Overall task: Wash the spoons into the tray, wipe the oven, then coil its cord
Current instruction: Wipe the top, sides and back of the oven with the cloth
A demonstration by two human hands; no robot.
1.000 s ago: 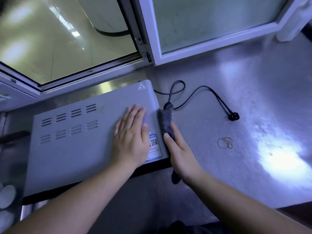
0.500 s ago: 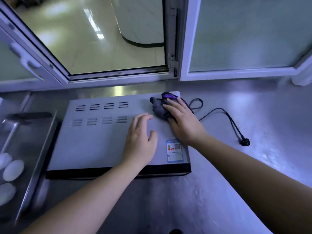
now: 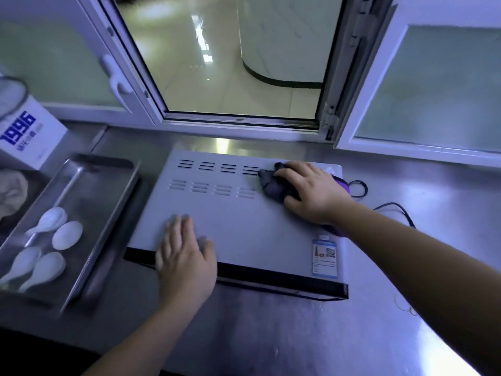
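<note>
A grey oven (image 3: pixel 238 218) sits on the steel counter, its vented top facing me. My right hand (image 3: pixel 311 194) presses a dark grey cloth (image 3: pixel 271 184) onto the oven's far right top, beside the vents. Flat on the oven's near left edge lies my left hand (image 3: pixel 184 256), fingers straight. The black cord (image 3: pixel 393 206) trails off the oven's right side, partly hidden by my right arm. Several white spoons (image 3: pixel 51 245) lie in a steel tray (image 3: pixel 108 202) to the left.
A white box marked 1996 (image 3: pixel 27 137) stands at the far left behind the tray. An open window (image 3: pixel 230 63) with white frames runs along the back. A rubber band (image 3: pixel 405 308) lies on the counter at the right. A beige cloth (image 3: pixel 12 191) sits at the left edge.
My right hand has carried the cloth from the oven's right side up onto its top and leftward toward the vents. My left hand has slid toward the oven's near left edge.
</note>
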